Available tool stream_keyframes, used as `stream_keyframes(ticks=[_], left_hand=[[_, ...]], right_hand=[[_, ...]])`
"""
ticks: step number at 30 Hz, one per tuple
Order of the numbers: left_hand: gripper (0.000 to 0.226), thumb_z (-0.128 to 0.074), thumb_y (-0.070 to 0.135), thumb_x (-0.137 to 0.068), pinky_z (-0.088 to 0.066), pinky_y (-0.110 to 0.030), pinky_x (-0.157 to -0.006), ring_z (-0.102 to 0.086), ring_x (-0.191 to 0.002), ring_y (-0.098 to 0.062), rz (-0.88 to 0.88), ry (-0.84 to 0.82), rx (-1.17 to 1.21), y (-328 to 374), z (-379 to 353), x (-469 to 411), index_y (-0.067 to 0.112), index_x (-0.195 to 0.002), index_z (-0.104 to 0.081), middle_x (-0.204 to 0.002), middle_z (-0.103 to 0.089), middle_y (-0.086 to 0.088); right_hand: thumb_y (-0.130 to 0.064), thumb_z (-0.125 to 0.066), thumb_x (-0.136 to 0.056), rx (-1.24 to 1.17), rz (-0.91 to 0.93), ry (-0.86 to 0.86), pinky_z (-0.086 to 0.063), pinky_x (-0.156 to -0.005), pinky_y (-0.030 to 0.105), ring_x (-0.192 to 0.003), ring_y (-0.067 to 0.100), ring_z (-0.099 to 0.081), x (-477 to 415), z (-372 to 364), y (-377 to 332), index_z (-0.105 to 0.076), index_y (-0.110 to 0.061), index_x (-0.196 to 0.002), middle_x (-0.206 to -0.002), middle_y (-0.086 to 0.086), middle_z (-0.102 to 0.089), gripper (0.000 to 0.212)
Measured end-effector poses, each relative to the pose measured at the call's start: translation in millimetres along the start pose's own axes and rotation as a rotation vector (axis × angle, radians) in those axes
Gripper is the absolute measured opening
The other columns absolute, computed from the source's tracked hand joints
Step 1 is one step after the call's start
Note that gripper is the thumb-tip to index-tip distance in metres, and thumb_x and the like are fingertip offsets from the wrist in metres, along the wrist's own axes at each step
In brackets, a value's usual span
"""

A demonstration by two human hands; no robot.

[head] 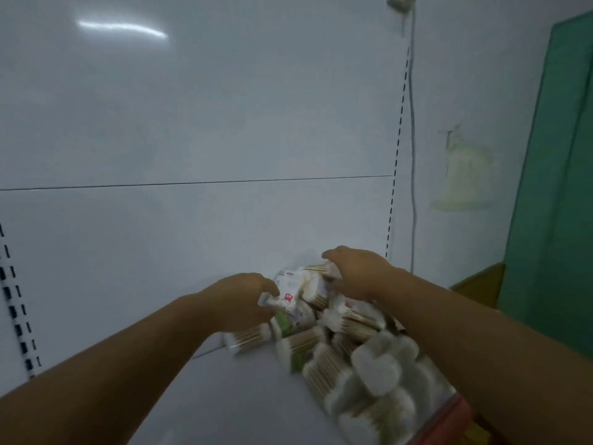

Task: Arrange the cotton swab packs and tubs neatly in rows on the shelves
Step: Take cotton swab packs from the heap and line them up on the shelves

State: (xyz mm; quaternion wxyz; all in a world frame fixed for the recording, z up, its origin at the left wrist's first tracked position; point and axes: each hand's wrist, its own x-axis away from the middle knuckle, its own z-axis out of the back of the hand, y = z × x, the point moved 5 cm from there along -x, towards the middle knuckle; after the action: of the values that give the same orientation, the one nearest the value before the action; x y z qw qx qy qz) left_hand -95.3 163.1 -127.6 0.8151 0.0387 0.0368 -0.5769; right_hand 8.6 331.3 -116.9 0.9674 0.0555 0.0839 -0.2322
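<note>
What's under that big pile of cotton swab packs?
The pile of cotton swab packs lies on the white shelf. The shelf right beneath is covered, so anything hidden there cannot be seen. The left hand grips the top pack.

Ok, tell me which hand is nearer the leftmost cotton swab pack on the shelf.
Left. The left hand, gripping a red-labelled pack, is right over that leftmost pack; the right hand lies farther right, on top of the pile.

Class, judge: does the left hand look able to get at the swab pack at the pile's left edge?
Likely yes for reach: the edge pack lies uncovered below the left hand. But that hand grips a red-labelled pack, so it isn't free.
</note>
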Motion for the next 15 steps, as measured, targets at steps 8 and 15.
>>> stream_keyframes(ticks=[8, 15], left_hand=[[0.025, -0.056, 0.027, -0.094, -0.036, -0.017, -0.086, -0.052, -0.108, -0.009, 0.335, 0.367, 0.184, -25, 12, 13, 0.024, -0.118, -0.063, -0.121, -0.059, 0.008], [0.042, -0.056, 0.042, -0.092, -0.061, -0.037, -0.065, -0.071, -0.082, -0.031, 0.562, 0.365, 1.849, -6, -15, 5, 0.005, -0.112, -0.059, -0.111, -0.067, -0.022]], right_hand=[[-0.017, -0.061, -0.079, -0.152, -0.007, 0.113, -0.051, -0.069, 0.027, -0.074, 0.016, -0.061, -58, 19, 37, -0.065, -0.017, -0.104, -0.102, 0.0, -0.064, 0.026], [-0.002, -0.064, -0.078, -0.618, 0.328, 0.275, -0.051, -0.06, 0.026, -0.071, 0.019, -0.062, -35, 56, 28, -0.066, -0.032, -0.085, -0.094, 0.002, -0.069, 0.031]])
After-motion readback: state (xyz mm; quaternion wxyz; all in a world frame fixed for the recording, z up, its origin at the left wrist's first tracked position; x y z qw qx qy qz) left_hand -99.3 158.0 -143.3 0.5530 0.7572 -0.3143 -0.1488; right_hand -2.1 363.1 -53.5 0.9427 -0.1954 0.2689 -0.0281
